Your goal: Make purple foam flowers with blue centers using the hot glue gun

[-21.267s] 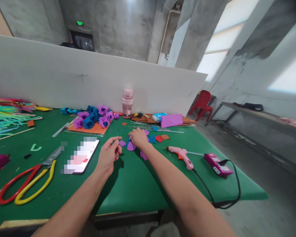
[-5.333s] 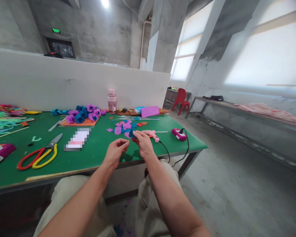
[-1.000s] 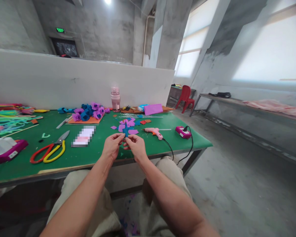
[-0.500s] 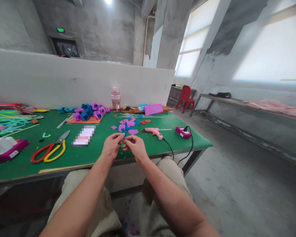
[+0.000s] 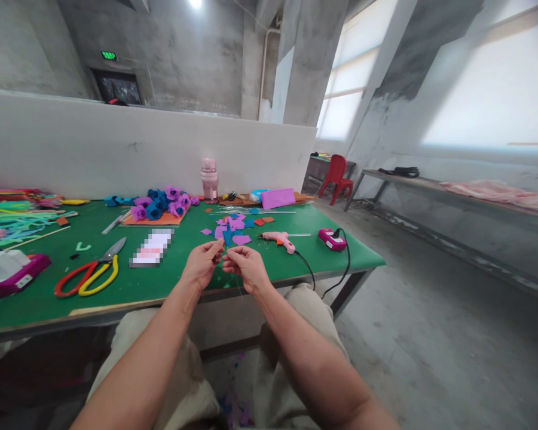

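Over the table's front edge, my left hand (image 5: 203,263) is closed in a pinch; what lies between its fingertips is too small to make out. Close beside it, my right hand (image 5: 246,266) pinches a thin wire (image 5: 240,288) that trails down below the fingers. A blue paper piece (image 5: 228,237) shows just past the fingertips; whether it is held or lies on the table I cannot tell. Behind it is a loose pile of purple paper pieces (image 5: 237,224) mixed with blue ones. A pink hot glue gun (image 5: 280,239) lies to the right of my hands.
Scissors (image 5: 92,272) and a blurred-out phone-like rectangle (image 5: 153,247) lie left on the green table (image 5: 161,285). Purple and blue paper flowers (image 5: 164,204) rest behind, near a pink bottle (image 5: 210,180). A purple power socket (image 5: 332,239) with a black cord sits right.
My fingertips have drawn slightly apart, and more of the blue paper piece shows beyond them. The view has shifted very little.
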Demonstrator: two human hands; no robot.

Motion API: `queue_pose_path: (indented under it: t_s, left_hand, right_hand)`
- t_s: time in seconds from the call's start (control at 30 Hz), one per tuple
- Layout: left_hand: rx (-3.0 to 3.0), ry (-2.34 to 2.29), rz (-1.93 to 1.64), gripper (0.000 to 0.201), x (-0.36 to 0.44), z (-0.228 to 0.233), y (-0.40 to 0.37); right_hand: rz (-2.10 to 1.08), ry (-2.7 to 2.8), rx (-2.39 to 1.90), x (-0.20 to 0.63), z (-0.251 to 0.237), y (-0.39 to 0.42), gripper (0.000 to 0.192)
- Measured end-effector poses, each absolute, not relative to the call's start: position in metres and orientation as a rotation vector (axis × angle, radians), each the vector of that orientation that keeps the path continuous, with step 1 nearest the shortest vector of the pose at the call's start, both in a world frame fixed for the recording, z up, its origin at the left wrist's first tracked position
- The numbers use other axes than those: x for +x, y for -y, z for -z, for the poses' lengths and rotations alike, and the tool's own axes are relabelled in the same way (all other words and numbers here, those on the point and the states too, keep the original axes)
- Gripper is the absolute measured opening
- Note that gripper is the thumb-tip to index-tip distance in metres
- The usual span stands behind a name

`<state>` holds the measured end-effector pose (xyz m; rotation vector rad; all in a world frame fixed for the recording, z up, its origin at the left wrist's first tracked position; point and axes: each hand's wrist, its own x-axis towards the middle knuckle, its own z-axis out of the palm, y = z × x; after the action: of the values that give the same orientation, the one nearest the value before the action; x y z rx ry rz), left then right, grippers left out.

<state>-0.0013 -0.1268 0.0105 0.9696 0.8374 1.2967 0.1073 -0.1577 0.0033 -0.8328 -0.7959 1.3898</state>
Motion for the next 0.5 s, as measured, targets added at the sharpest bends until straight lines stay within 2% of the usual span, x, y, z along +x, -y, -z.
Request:
queue_pose_path:
  t_s: [0.5]
  left_hand:
    - [0.933, -0.788, -1.171, 0.027, -0.0042, -0.0139, 0.1289]
  right_hand:
    - [-1.485, 0.787, -0.771, 0.1068, -0.0006, 0.1573, 0.025]
